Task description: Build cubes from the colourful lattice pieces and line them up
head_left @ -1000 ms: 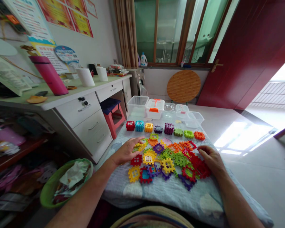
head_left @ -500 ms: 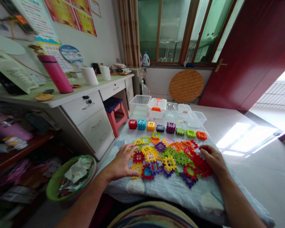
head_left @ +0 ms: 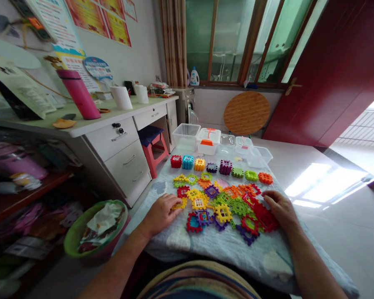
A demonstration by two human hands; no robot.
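Note:
My left hand [head_left: 162, 212] is closed on a yellow block piece [head_left: 181, 203] at the left edge of a spread of colourful notched plastic pieces. Near its fingertips lie a red piece [head_left: 183, 191] and a white-windowed yellow piece [head_left: 199, 202]. At the right edge, my right hand [head_left: 278, 207] rests with fingers apart beside the red pieces [head_left: 266, 216]. Green pieces [head_left: 239, 206] and a purple piece [head_left: 211, 191] lie in the middle. Behind them stands a row of stacked blocks, from a red stack [head_left: 176, 161] to an orange one [head_left: 265, 178].
Clear plastic bins [head_left: 186, 136] and a box with an orange latch [head_left: 208, 141] stand at the far end of the cloth-covered table [head_left: 205, 249]. Left are a white desk [head_left: 107, 139], a pink stool [head_left: 152, 146] and a green basket [head_left: 69, 238].
My left hand has closed in on the yellow piece, which has moved up and away from the red and blue pieces. The red piece near it has shifted up. My right hand stays in place.

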